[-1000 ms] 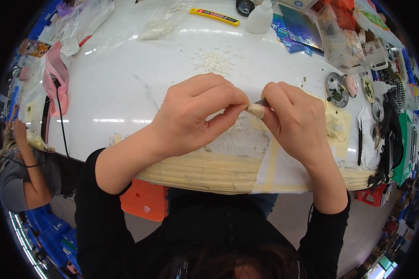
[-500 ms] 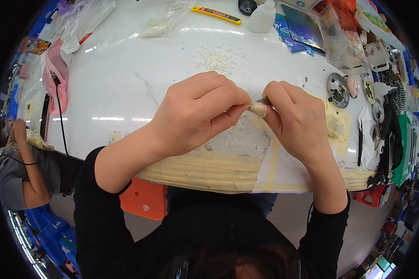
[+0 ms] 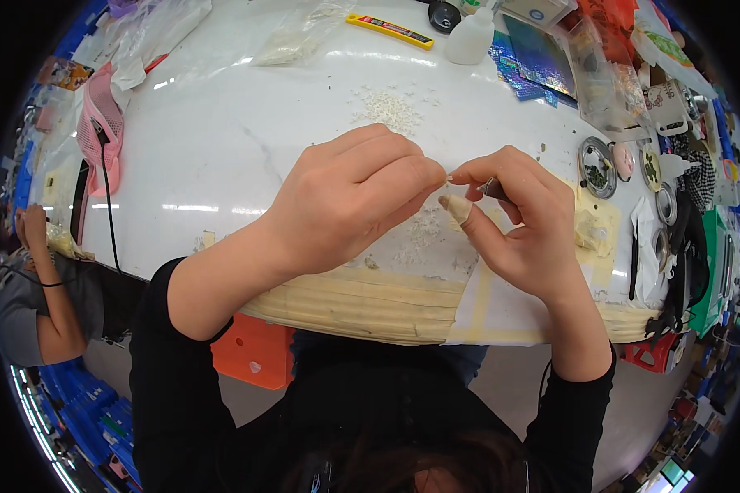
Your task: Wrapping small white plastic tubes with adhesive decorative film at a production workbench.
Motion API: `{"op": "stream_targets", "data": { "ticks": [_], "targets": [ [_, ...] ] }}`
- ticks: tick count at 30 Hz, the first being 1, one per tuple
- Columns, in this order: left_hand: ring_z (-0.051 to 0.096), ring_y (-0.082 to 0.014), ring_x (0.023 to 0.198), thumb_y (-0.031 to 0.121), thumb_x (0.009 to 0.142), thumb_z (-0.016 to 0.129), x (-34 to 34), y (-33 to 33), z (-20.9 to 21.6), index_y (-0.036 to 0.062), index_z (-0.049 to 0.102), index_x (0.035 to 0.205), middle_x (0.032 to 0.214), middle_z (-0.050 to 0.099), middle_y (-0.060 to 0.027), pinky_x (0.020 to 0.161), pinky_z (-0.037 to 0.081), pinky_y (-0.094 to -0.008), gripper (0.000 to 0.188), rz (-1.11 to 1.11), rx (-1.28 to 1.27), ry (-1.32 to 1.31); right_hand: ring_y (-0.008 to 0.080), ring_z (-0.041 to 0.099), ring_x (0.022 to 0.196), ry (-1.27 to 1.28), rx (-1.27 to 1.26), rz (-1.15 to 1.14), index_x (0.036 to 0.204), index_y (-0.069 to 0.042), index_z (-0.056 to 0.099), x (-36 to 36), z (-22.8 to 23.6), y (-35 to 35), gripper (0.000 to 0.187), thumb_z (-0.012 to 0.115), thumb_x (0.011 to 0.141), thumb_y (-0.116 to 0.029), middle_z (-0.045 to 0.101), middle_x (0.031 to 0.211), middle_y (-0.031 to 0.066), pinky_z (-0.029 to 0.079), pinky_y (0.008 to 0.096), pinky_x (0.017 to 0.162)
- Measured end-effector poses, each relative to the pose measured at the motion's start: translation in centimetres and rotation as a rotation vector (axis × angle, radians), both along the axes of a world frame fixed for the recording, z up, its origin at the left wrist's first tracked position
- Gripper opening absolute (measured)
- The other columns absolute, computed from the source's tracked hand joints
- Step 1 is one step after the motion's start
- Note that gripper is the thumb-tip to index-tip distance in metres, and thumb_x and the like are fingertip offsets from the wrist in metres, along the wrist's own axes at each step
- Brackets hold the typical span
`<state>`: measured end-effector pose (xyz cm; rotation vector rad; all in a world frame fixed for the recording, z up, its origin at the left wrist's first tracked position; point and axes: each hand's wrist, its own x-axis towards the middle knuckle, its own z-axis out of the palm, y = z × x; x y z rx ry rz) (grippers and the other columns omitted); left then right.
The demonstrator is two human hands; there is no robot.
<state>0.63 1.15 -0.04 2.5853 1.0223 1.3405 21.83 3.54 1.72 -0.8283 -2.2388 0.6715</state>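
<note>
My left hand (image 3: 349, 201) is closed in a pinch, and whatever tiny thing its fingertips grip is too small to make out. Facing it, my right hand (image 3: 530, 218) curls its fingers around a small dark metal blade (image 3: 495, 190). Its index fingertip meets the left fingertips, while its thumb, wrapped in beige tape (image 3: 455, 207), stands apart below. Beyond my hands lies a pile of tiny white pieces (image 3: 389, 111) on the white table (image 3: 197, 164). More white bits (image 3: 422, 234) are scattered beneath my fingers.
A yellow cutter knife (image 3: 390, 31) and a white squeeze bottle (image 3: 470, 39) lie far off. Round metal dishes (image 3: 597, 167) stand at right, a pink mesh pouch (image 3: 100, 123) at left. Beige tape (image 3: 353, 304) covers the near edge. Another person's arm (image 3: 49, 287) shows at far left.
My right thumb has swung down and away from the index finger. The blade has shifted back among the right fingers, away from the left fingertips. My left hand stays nearly in place.
</note>
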Motion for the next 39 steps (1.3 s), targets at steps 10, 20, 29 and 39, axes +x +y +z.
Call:
{"op": "stream_targets", "data": {
  "ticks": [10,20,29,39],
  "targets": [
    [0.062,-0.0201,0.067,-0.006,0.066,0.076,0.03,-0.09,-0.08,0.0011,0.068,0.09,0.077,0.064,-0.0069,0.055,0.049,-0.0288,0.026,0.004,-0.005,0.003,0.0162,0.066,0.067,0.077,-0.021,-0.005,0.089,-0.002,0.067,-0.14,-0.07,-0.09,0.015,0.068,0.076,0.004,0.065,0.078,0.0069,0.054,0.025,0.061],
    [0.063,-0.017,0.065,-0.01,0.069,0.073,0.23,-0.25,0.27,0.0008,0.069,0.089,0.076,0.066,-0.0073,0.055,0.049,-0.0255,0.024,0.012,-0.047,-0.094,0.0125,0.063,0.066,0.132,-0.047,-0.01,0.091,-0.001,0.069,-0.08,-0.1,-0.08,0.019,0.067,0.074,0.008,0.065,0.08,0.006,0.048,0.0225,0.054],
    [0.063,-0.0159,0.064,-0.01,0.068,0.071,0.16,-0.4,0.68,0.0005,0.069,0.086,0.075,0.067,-0.0065,0.055,0.048,-0.0249,0.022,0.003,-0.056,-0.111,0.0134,0.065,0.068,0.13,-0.032,0.024,0.094,-0.001,0.071,0.0,-0.05,-0.04,0.03,0.063,0.068,0.012,0.064,0.08,0.0061,0.053,0.0236,0.06],
    [0.062,-0.0116,0.069,-0.007,0.075,0.069,0.17,-0.81,0.74,-0.0001,0.066,0.087,0.079,0.066,-0.0047,0.061,0.049,-0.024,0.014,-0.05,-0.351,-0.249,0.0154,0.066,0.069,0.122,0.009,-0.001,0.096,-0.002,0.07,-0.12,-0.33,-0.02,0.028,0.064,0.071,0.01,0.064,0.081,0.0072,0.055,0.0246,0.062]
  ]
}}
